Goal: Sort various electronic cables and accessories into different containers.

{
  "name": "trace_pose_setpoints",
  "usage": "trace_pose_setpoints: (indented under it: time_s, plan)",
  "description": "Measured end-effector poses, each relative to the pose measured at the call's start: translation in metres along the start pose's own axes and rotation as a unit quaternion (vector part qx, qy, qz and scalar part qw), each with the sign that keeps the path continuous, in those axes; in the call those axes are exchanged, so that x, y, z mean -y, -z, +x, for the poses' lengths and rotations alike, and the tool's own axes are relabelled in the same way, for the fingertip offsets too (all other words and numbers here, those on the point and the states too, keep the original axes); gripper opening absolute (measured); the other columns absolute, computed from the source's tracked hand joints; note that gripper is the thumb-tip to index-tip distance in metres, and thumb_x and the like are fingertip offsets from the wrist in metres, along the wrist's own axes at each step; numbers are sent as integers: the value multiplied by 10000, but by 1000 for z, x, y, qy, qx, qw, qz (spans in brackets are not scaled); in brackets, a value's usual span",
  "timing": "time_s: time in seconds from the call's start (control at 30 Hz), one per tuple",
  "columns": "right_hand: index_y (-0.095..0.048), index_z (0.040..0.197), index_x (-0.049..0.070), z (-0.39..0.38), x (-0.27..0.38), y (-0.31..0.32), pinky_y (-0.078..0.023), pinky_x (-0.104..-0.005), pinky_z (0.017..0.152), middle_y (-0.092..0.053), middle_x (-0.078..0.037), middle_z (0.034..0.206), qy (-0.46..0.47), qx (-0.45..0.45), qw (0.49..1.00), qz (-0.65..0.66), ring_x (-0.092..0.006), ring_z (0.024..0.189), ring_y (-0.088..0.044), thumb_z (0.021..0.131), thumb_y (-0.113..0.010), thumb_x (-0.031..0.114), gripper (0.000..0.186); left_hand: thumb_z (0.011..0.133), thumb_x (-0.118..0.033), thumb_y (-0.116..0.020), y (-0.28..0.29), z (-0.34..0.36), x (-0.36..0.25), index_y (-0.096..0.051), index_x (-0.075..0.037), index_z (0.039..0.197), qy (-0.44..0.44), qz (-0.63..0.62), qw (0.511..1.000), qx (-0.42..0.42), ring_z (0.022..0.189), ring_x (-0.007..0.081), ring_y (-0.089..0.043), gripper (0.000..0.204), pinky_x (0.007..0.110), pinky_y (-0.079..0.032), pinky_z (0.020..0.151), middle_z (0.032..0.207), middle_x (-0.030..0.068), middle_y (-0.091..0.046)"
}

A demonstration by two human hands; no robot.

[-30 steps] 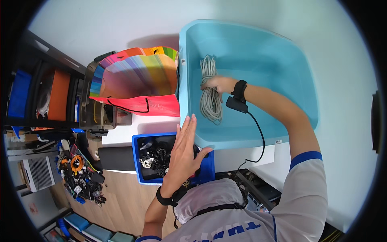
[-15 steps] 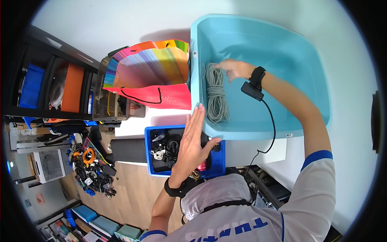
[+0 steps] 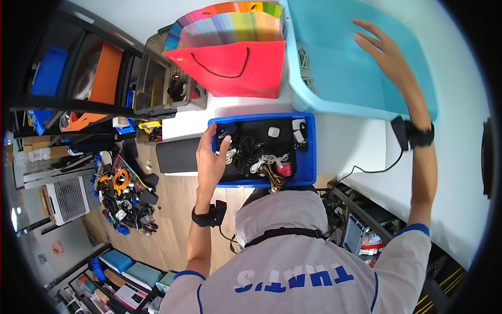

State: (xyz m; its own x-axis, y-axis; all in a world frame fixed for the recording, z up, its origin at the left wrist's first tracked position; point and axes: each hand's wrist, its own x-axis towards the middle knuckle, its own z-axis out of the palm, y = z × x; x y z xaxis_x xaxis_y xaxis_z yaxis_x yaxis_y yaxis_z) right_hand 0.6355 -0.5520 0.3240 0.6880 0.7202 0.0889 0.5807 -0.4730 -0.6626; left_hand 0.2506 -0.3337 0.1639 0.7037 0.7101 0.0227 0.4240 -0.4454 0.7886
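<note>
Right grip (image 3: 386, 56) spread, holding nothing, over smooth teal plastic tub (image 3: 361, 109) at 1 o'clock. Left grip (image 3: 210, 165) empty, thumb parted, at 9 o'clock rim of blue plastic bin (image 3: 312, 152); contact unclear. Coiled grey cable (image 3: 304, 68) inside tub's 9 o'clock wall, rim partly hiding it. Bin: tangled black cables (image 3: 246, 152). Red paper bag (image 3: 235, 73), cord-handled, just beside tub at 9 o'clock, blocks part of smoky see-through box (image 3: 149, 78).

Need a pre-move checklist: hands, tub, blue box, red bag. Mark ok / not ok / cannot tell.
1. Right hand empty: ok, fingers spread.
2. Gray cable inside tub: ok.
3. Whole cable visible: not ok, tub wall hides part.
4. Left hand gripping blue box: cannot tell.
5. Blue box empty: not ok, holds black cables and white adapters.
6. Red bag open at top: ok.
</note>
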Motion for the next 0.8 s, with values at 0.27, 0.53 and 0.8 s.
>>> trace_pose_setpoints:
  time_s: [0.27, 0.53, 0.8]
  plan:
    - [-637, 1344, 37, -167, 55, -64, -505, -410, 1075, -665, -152, 1361, -14, -188, 982, 6, -291, 1270, -630, 1008, -685, 232, 391, 974, -267, -718, 21, -45, 91, -618, 50, 1290, -8, 65, 996, 60, 1099, 434, -672, 459, 469, -535, 943, 1193, 266, -684]
    - [-640, 1284, 18, -275, 28, -145, -535, -408, 898, -694, -201, 1176, -120, -65, 989, -50, -355, 1060, -680, 988, -695, 192, 348, 922, -246, -751, -25, -76, 121, -683, 26, 1180, -61, 45, 972, 221, 1035, 406, -682, 381, 459, -543, 892, 1109, 230, -713]
    - [-600, 1318, -1, -328, 18, -149, -524, -439, 931, -693, -237, 1198, -204, -1, 978, -38, -388, 1107, -666, 1004, -660, 245, 403, 849, -128, -773, -118, -87, 120, -665, -40, 1276, -232, 91, 887, 388, 1241, 339, -576, 448, 424, -499, 1028, 1322, 148, -619]
